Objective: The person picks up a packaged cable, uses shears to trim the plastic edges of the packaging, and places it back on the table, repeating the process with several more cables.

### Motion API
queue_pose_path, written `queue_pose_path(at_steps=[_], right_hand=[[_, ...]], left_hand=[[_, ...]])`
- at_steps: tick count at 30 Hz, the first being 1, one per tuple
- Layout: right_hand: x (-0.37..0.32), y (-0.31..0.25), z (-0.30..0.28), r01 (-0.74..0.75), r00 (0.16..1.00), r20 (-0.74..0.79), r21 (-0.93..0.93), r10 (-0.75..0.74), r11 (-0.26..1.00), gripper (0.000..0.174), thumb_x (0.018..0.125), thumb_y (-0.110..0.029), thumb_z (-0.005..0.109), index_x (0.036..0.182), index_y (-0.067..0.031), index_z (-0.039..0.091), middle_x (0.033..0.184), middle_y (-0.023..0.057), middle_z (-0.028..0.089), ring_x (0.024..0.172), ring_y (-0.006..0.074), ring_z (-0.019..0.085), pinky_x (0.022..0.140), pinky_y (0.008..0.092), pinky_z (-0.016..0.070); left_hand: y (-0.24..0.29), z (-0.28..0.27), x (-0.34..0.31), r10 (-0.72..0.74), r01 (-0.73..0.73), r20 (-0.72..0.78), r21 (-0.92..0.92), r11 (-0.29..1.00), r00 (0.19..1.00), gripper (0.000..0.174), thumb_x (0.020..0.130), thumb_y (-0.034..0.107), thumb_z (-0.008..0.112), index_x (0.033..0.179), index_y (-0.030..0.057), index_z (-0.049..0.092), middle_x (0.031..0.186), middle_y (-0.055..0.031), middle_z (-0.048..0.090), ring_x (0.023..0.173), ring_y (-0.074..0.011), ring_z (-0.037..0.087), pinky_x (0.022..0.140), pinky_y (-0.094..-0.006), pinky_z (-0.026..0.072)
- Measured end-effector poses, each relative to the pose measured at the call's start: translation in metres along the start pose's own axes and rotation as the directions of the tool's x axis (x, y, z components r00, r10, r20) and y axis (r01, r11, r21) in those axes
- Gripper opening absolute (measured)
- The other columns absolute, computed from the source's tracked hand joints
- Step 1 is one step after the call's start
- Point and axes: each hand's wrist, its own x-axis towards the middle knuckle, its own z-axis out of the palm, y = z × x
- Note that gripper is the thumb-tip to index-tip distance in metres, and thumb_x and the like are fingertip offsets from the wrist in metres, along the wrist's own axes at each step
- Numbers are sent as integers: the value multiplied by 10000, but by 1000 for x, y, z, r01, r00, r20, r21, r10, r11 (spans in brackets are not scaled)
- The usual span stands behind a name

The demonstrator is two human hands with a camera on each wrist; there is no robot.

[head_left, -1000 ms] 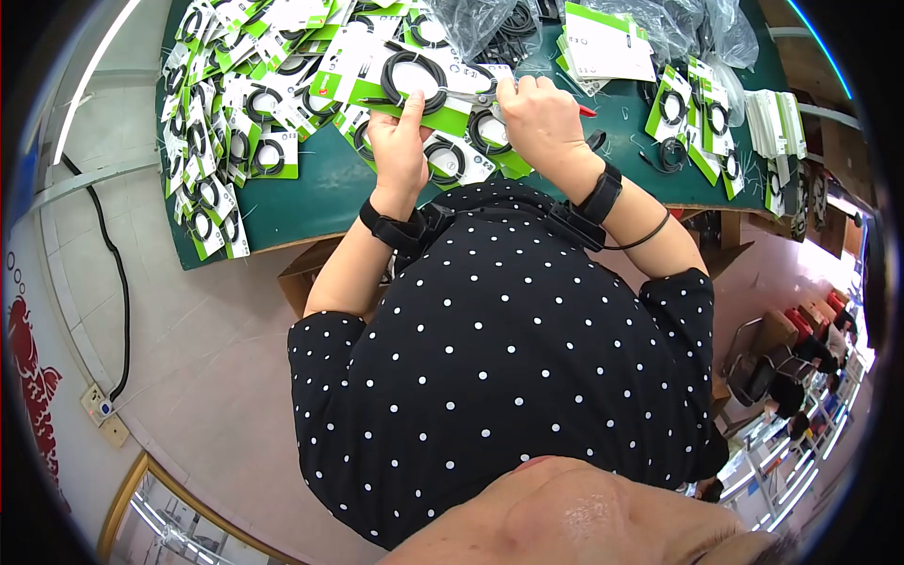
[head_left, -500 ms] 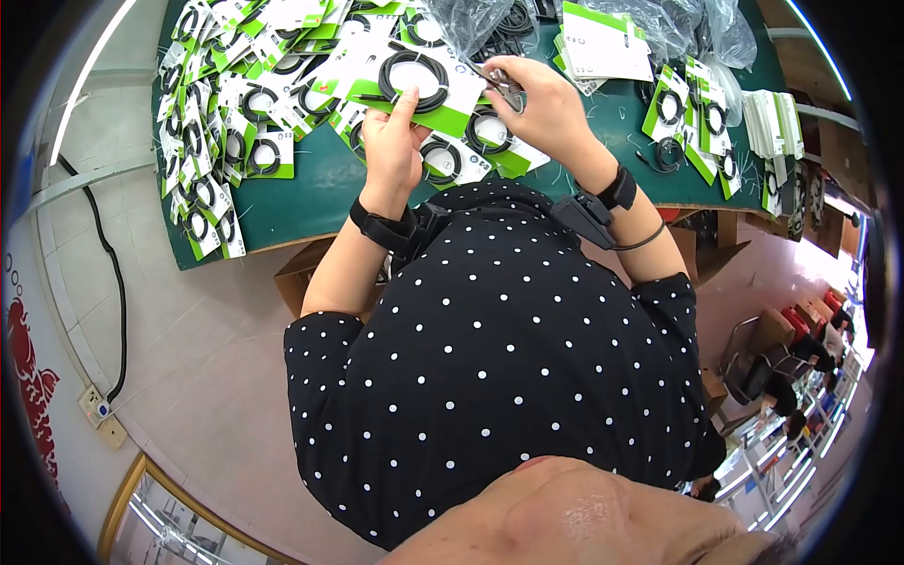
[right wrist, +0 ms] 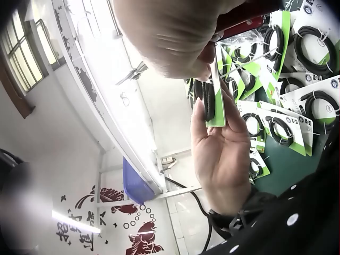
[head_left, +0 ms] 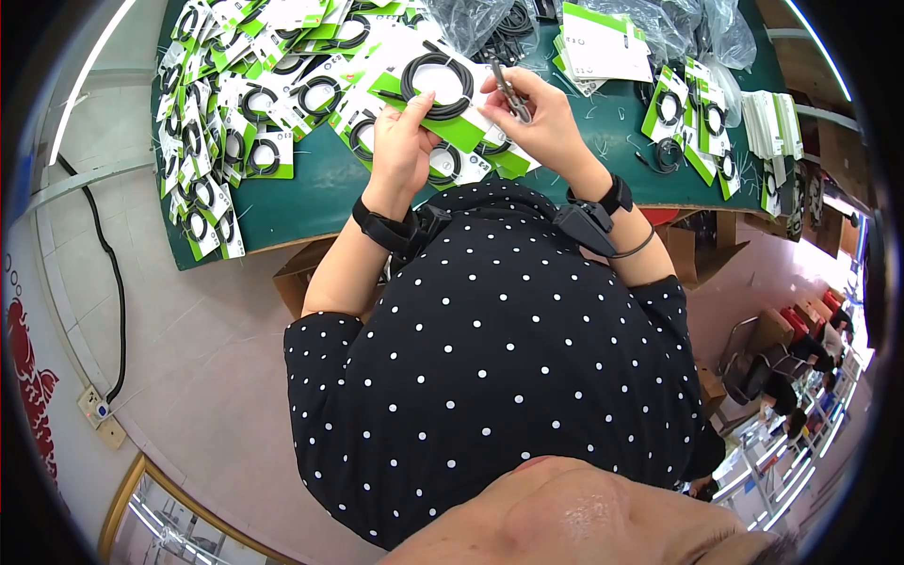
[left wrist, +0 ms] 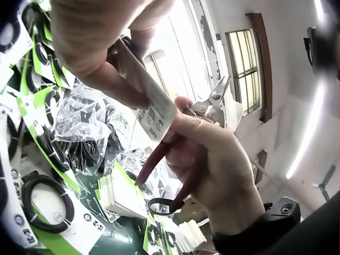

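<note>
Head view: your left hand (head_left: 402, 151) pinches the lower left part of a white-and-green card (head_left: 461, 134), thumb on the front face. A black cable coil (head_left: 468, 89) lies flat against that card, which you hold above the worktop (head_left: 320, 179). Your right hand (head_left: 548, 115) stands at the card's right edge with its fingers curled round a pair of cutters (head_left: 509, 91). To the left, a heap of carded cables (head_left: 266, 155) covers much of the worktop. Beyond your right hand, refer to a stack of cards (head_left: 607, 47) beside clear plastic bags (head_left: 664, 45). More carded cables sit farther right.

Left wrist view: you see the card almost edge-on, gripped between the fingers of your left hand. Your right hand meets its far end, fingers closed on the cutters. Red handles (left wrist: 154, 162) extend below that hand; the metal blades (left wrist: 217, 94) stand parted above it, pointing away from the card.

Right wrist view: the card and coil are upright, seen from the side. Your left thumb bears on the coil side, and the other fingers pass behind the card. Your right hand fills the top, with part of a red handle showing beside it.
</note>
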Motion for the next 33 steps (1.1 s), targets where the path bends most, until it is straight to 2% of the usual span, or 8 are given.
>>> queue_pose_path(at_steps=[7,16,19,20,24,26,30,33], right_hand=[[-15,-13,-21,-142,988,83,201,128,969,239,786,-36,712,996,-23,599,811,-6,589,748,43,540,658,195,446],[-40,-26,-69,-280,960,72,208,271,937,284,778,-36,724,1031,-29,596,821,-8,594,738,50,543,671,197,452],[-33,0,-77,-104,993,-86,-342,79,934,307,776,-57,732,1049,-28,594,826,-2,607,736,57,554,663,199,461],[-30,1,-74,-103,993,-91,-342,76,934,307,776,-57,732,1049,-28,594,826,-2,607,736,57,554,663,199,461],[-17,-4,-39,-181,983,-36,9,181,983,343,771,-96,745,1067,-23,588,847,10,623,744,63,567,665,209,473],[-13,-6,-26,-374,928,74,221,366,901,392,747,-124,768,1073,-13,581,856,20,630,756,63,576,660,211,471],[-9,-17,-19,-509,859,215,460,465,727,406,723,-150,789,1036,13,588,902,49,611,774,84,585,665,230,490],[-13,-11,-13,-468,881,169,452,442,759,402,719,-141,786,1035,12,589,885,36,608,767,77,580,665,228,488]], left_hand=[[-3,-2,1,-76,75,73,22,997,994,217,920,106,527,1065,-53,554,1020,-140,646,886,-215,655,786,-348,539],[3,-28,11,-62,62,3,-23,998,998,215,883,44,546,1083,-30,518,1029,-127,630,898,-206,651,743,-333,554],[9,-24,3,-53,48,59,79,996,997,240,871,28,555,1099,-33,514,1044,-128,625,937,-206,641,775,-343,550],[12,-20,1,-52,47,64,81,996,997,240,871,28,555,1099,-33,514,1044,-128,625,937,-206,641,775,-343,550],[13,0,-11,-119,101,165,118,988,979,294,867,34,570,1148,-30,508,1055,-122,626,936,-197,641,794,-341,547],[10,6,-15,-107,73,181,185,980,978,310,885,69,576,1174,-20,509,1062,-114,628,928,-180,640,789,-324,549],[13,2,-16,-147,114,151,211,971,977,317,912,133,577,1193,-3,519,1076,-97,627,919,-156,637,772,-300,551],[9,-1,-15,-150,124,139,176,977,979,311,925,173,573,1183,3,535,1073,-89,630,912,-144,637,760,-286,552]])
